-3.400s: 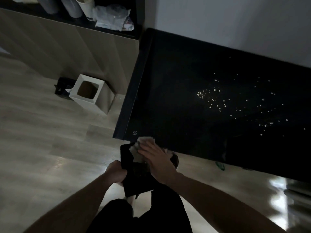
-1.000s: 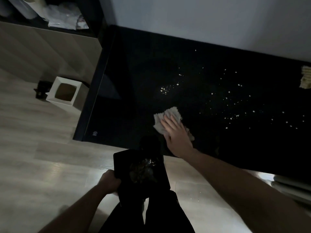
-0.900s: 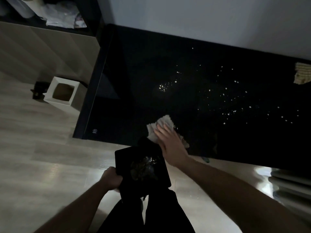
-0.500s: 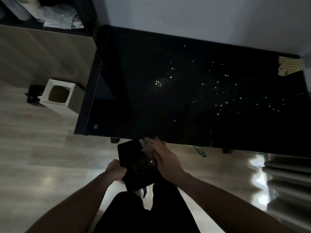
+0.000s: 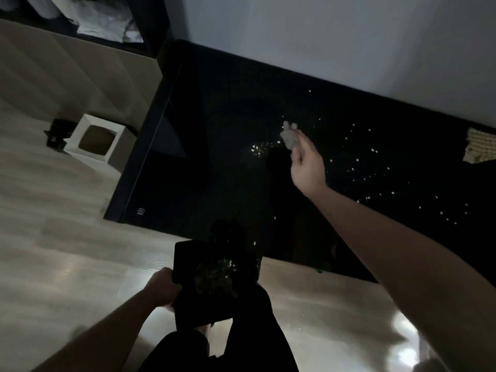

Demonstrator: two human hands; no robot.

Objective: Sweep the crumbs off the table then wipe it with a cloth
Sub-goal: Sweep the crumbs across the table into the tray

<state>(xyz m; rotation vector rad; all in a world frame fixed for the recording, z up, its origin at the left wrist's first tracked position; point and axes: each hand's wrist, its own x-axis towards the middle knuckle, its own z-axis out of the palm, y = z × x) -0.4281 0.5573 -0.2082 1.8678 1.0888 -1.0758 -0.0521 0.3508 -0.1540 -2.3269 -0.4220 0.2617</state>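
The black table [image 5: 214, 167] fills the middle of the view, still speckled with crumbs [image 5: 357, 167]: a tight cluster near the centre and a loose scatter toward the right. The sweeping is partly done at best, and the cloth [image 5: 480, 147], lying on the table's far right edge, looks untouched, so the wiping is all to come. Below the near edge the left hand [image 5: 163, 289] grips a dark tray [image 5: 188, 264] by its side; pale bits already lie in it. The right hand [image 5: 307, 165] is out over the table, fingers pinching a crumpled tissue [image 5: 290, 138], seemingly lifted clear, though blur makes contact uncertain. Half a second ago that hand was at the tray; now it reaches beyond the central cluster.
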